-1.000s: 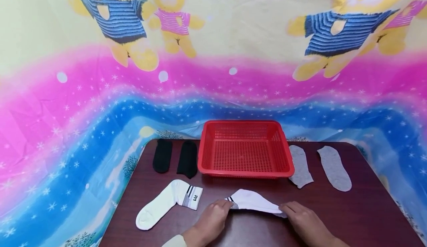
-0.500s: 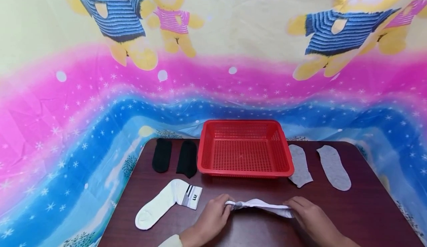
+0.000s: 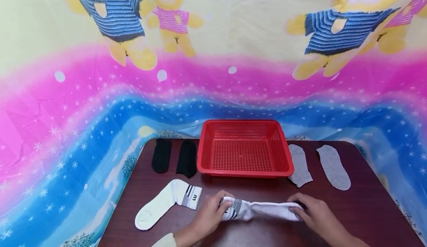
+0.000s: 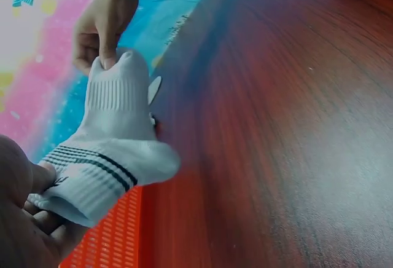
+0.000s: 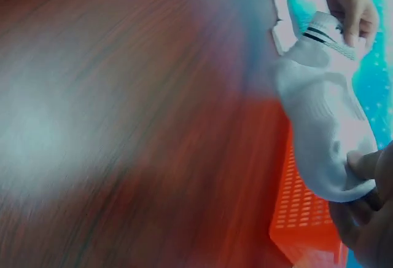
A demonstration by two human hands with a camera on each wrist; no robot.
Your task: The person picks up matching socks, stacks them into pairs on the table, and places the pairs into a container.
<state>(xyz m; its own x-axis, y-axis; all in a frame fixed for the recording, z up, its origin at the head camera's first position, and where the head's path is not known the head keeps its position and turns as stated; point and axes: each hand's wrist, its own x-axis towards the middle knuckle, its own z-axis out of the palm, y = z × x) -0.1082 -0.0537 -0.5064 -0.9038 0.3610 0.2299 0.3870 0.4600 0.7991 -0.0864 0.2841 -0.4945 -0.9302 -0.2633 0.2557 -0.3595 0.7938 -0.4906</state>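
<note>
A white sock [image 3: 263,209] with black stripes near its cuff stretches between my two hands, over the near part of the table. My left hand [image 3: 211,211] pinches the striped cuff, thumb on top; in the left wrist view the cuff opening [image 4: 67,209] faces that hand. At the other end, my right hand [image 3: 313,211] grips the toe, its thumb pressing into the fabric in the right wrist view. The heel [image 4: 163,160] bulges out beside the stripes. A matching white sock [image 3: 166,202] lies flat to the left, its cuff toward my left hand.
A red plastic basket [image 3: 245,174] stands at the table's back middle. Two black socks [image 3: 161,156] lie to its left, and two grey socks [image 3: 334,167] to its right. A printed cloth [image 3: 213,80] hangs behind the dark red table [image 3: 360,213].
The sock has turned between my hands, so its striped cuff and heel now show toward the head camera. My right hand has shifted slightly right, and my left hand slightly left.
</note>
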